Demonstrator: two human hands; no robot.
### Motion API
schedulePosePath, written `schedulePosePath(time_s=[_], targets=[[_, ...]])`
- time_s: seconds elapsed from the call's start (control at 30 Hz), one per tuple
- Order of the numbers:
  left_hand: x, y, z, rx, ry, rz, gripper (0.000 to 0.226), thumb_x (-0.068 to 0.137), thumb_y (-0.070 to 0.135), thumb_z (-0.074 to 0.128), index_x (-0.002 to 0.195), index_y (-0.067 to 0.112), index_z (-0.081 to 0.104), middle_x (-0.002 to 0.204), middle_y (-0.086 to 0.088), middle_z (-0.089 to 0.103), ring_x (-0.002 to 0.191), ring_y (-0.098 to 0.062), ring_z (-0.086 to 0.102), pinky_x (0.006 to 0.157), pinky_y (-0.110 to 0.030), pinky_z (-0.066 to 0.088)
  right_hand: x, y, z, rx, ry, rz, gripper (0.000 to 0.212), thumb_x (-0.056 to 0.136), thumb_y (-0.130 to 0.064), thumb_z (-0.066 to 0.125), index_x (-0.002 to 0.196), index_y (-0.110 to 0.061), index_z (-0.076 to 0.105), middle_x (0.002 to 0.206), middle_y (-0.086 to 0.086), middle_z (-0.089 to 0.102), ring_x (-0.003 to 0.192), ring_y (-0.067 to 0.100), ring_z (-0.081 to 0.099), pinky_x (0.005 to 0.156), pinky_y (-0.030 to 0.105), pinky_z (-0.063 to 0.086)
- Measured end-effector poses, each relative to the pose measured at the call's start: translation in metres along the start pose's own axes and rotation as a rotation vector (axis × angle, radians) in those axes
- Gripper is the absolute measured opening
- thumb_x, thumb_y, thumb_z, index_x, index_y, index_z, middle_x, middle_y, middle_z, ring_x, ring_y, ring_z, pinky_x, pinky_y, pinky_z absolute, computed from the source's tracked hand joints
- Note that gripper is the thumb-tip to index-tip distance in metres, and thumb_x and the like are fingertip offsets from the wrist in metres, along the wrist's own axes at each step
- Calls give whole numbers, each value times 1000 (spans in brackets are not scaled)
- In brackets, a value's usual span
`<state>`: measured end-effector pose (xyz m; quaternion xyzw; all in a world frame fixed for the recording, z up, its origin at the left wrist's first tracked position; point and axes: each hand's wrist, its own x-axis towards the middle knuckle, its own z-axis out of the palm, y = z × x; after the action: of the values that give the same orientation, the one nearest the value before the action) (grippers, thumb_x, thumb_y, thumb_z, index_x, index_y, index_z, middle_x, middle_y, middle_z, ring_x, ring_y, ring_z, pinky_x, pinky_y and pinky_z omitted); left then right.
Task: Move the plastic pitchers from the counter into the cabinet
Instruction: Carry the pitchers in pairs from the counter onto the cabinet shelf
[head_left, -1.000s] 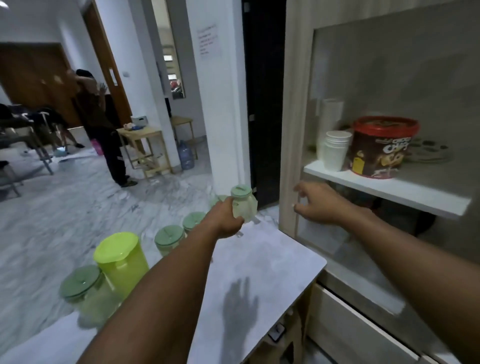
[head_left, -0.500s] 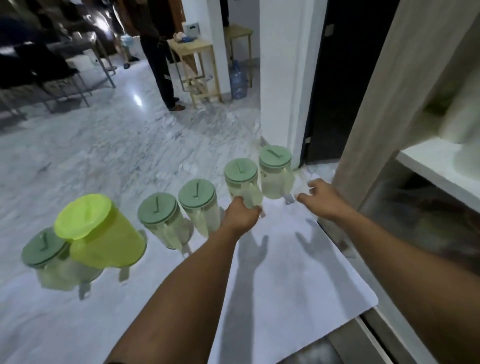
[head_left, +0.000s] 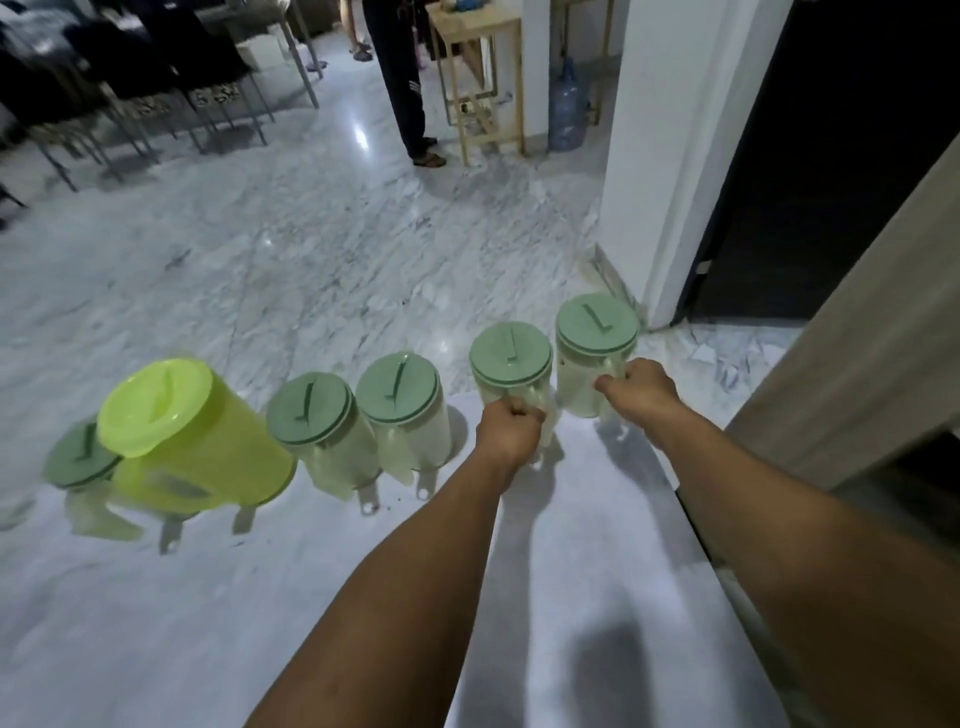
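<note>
Six plastic pitchers line the far edge of a white counter (head_left: 363, 597) across mid-frame, a lime-green pitcher (head_left: 197, 441) at left. The left hand (head_left: 511, 428) grips the fifth pitcher (head_left: 511, 364) by its handle; the right hand (head_left: 641, 392) clasps the sixth pitcher (head_left: 595, 353), right of centre.

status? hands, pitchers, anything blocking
Left hand shut on second pitcher from right. Right hand on rightmost pitcher handle. Six pitchers on counter, none in cabinet yet. Nothing blocking.
</note>
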<state>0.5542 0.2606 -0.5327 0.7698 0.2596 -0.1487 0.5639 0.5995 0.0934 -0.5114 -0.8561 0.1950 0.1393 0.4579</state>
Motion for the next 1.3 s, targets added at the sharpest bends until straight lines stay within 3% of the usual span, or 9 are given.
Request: schedulePosePath(time_s=[0.17,0.3,0.43,0.6,0.73,0.83,0.97,1.07,1.3], targets=[[-18,7,-23,-66,-40,-10,23,87,26,60,100,8,67,111,-23,72,101,-37,70,86,-49,59,-24,-2,-1,119,-38,27,43,82,-36,61,113,-6,60,110,16,68,100,35,66,70,34,47],[-51,22,-46,-101,-139,-3,25,100,17,55,115,-1,63,99,-17,71,83,-29,70,72,-40,62,-69,-8,-20,232,-17,19,12,86,-24,54,86,-12,55,88,13,69,77,27,70,63,28,45],[-99,33,-67,-16,-240,76,23,98,17,56,115,1,63,97,-14,72,77,-26,69,71,-37,59,-137,-14,-45,212,42,-5,20,87,-25,54,100,-10,59,85,10,72,81,27,76,78,37,50],[-182,36,-92,8,-366,238,23,99,14,54,114,1,65,113,-20,73,84,-30,70,77,-40,61,-261,-13,-74,211,157,-75,19,93,-23,51,104,-9,58,90,13,71,70,20,71,64,30,45],[-260,24,-107,28,-509,358,25,99,14,54,115,-1,64,112,-21,74,86,-31,71,75,-39,60,-373,6,-91,206,304,-120,18,93,-25,49,99,-10,58,88,16,75,77,26,76,79,40,53],[-315,23,-113,83,-666,401,34,94,20,59,117,-4,65,111,-22,75,90,-32,75,82,-43,62,-456,24,-115,217,371,-130,24,90,-21,50,100,-2,60,80,25,75,71,31,75,67,36,55],[-396,44,-106,182,-966,379,19,91,26,65,81,10,61,85,-15,59,62,-18,47,80,-41,63,-569,57,-164,241,392,-85,27,91,-20,54,105,3,52,82,28,71,85,45,73,69,44,51],[-465,61,-87,271,-1181,430,23,83,27,72,72,17,55,78,-7,45,65,-18,39,81,-39,62,-665,86,-208,287,421,-64,26,94,-20,54,110,1,51,91,29,65,91,46,72,81,52,54],[-648,79,-8,504,-1473,663,41,84,27,70,117,4,58,111,-21,59,82,-30,73,72,-35,63,-869,170,-293,332,665,81,24,95,-22,54,107,-2,56,86,24,66,87,44,71,99,62,49]])
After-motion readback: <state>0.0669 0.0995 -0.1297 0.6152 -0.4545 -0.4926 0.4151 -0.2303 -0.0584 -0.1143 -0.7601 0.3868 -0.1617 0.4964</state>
